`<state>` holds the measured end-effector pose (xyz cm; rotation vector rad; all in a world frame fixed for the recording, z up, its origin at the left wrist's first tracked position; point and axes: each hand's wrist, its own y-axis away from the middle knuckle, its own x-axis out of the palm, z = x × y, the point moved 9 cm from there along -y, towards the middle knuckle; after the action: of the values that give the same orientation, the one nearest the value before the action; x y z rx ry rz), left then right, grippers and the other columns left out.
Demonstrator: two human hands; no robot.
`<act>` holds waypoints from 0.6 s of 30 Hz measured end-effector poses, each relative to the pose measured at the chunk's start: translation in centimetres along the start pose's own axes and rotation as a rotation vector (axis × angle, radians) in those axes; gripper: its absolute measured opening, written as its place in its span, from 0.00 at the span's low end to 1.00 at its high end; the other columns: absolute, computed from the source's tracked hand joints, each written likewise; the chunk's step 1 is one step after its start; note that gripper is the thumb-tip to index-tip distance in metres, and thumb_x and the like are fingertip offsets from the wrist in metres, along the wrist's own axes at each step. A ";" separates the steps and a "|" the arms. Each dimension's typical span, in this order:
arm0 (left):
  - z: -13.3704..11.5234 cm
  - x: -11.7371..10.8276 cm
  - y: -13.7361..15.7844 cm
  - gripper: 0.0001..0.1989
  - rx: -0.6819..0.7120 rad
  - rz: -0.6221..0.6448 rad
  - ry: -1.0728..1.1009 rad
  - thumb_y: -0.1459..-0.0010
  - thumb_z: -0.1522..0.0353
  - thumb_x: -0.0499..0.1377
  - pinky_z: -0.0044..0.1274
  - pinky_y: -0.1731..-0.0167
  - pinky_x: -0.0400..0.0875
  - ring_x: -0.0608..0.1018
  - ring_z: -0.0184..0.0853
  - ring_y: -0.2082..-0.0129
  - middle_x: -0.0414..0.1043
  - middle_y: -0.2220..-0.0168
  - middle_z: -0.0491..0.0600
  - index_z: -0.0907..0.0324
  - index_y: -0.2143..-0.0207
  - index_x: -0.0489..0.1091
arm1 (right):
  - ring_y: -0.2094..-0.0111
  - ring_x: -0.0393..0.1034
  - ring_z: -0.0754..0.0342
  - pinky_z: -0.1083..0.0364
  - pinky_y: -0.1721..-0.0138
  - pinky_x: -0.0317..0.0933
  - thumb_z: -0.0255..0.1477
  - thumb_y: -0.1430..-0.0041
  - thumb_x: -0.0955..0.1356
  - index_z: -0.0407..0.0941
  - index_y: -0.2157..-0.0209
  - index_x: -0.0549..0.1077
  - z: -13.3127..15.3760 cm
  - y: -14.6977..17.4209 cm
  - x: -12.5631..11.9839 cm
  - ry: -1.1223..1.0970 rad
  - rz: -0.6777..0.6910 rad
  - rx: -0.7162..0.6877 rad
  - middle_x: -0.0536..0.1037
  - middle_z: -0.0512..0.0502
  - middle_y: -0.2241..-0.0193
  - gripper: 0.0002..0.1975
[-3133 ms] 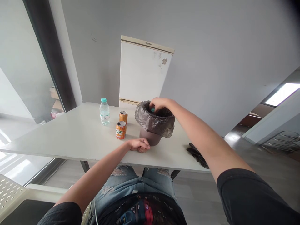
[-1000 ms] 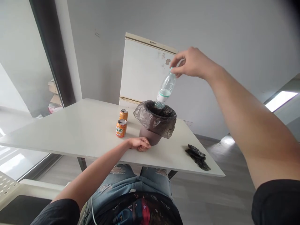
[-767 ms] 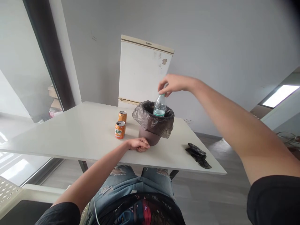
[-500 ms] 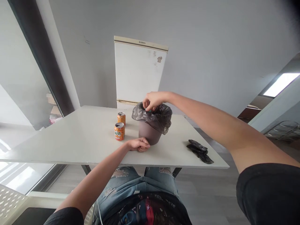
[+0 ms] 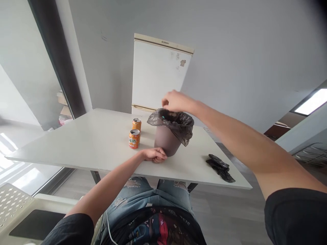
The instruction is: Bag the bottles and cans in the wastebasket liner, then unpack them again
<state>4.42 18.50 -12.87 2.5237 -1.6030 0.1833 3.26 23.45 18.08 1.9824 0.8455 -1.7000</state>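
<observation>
On the table, a mauve-brown bin stands with a thin black plastic bag lining it and folded out over its rim. My right hand hovers over the bin's far left rim, fingers curled down, blurred and partly hidden. A small turquoise bit shows at the bag's left edge, below those fingers; its kind is too small to tell. Curled into a loose fist, my left hand rests on the table against the bin's base, with nothing visible in it. The bin's inside is mostly out of sight.
Two orange drink cans, a front one and a rear one, stand left of the bin. A crumpled black plastic bag lies near the table's right front. Behind the table is a white refrigerator; a chair is at lower left.
My right hand has risen off the bag's rim, and the turquoise bit stays at the bag's edge. The left hand keeps its place by the bin. The view has shifted slightly.
</observation>
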 end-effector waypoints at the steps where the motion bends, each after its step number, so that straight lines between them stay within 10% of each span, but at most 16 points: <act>1: 0.1 0.0 0.0 0.33 0.002 0.003 0.002 0.46 0.53 0.72 0.22 0.81 0.39 0.49 0.22 0.83 0.45 0.83 0.37 0.56 0.84 0.53 | 0.58 0.76 0.45 0.53 0.58 0.64 0.28 0.36 0.69 0.42 0.52 0.80 1.1 0.7 -1.6 0.055 -0.149 0.006 0.83 0.37 0.56 0.13; 5: 0.2 -0.1 0.0 0.33 0.008 0.002 0.003 0.46 0.53 0.72 0.22 0.81 0.39 0.48 0.22 0.83 0.44 0.83 0.37 0.56 0.84 0.53 | 0.58 0.75 0.41 0.50 0.61 0.60 0.26 0.35 0.65 0.44 0.52 0.78 7.9 2.9 -2.3 0.138 -0.336 -0.149 0.82 0.35 0.57 0.13; 10: 0.1 -0.2 0.0 0.33 0.013 -0.009 0.001 0.47 0.54 0.73 0.23 0.80 0.39 0.49 0.23 0.83 0.44 0.83 0.37 0.57 0.84 0.53 | 0.62 0.76 0.44 0.52 0.66 0.58 0.22 0.39 0.68 0.45 0.58 0.79 14.9 0.4 5.0 0.131 -0.055 -0.398 0.82 0.37 0.59 0.10; 18: 0.1 -0.4 0.1 0.32 -0.015 -0.025 -0.026 0.47 0.53 0.73 0.24 0.78 0.39 0.48 0.23 0.82 0.45 0.82 0.36 0.56 0.82 0.53 | 0.59 0.77 0.45 0.54 0.66 0.63 0.26 0.46 0.75 0.47 0.58 0.79 16.0 -6.5 13.1 0.086 0.340 -0.376 0.83 0.42 0.62 0.12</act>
<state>4.16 18.77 -12.99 2.5444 -1.5748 0.1353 -11.92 20.37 2.87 1.8240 0.7399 -1.1773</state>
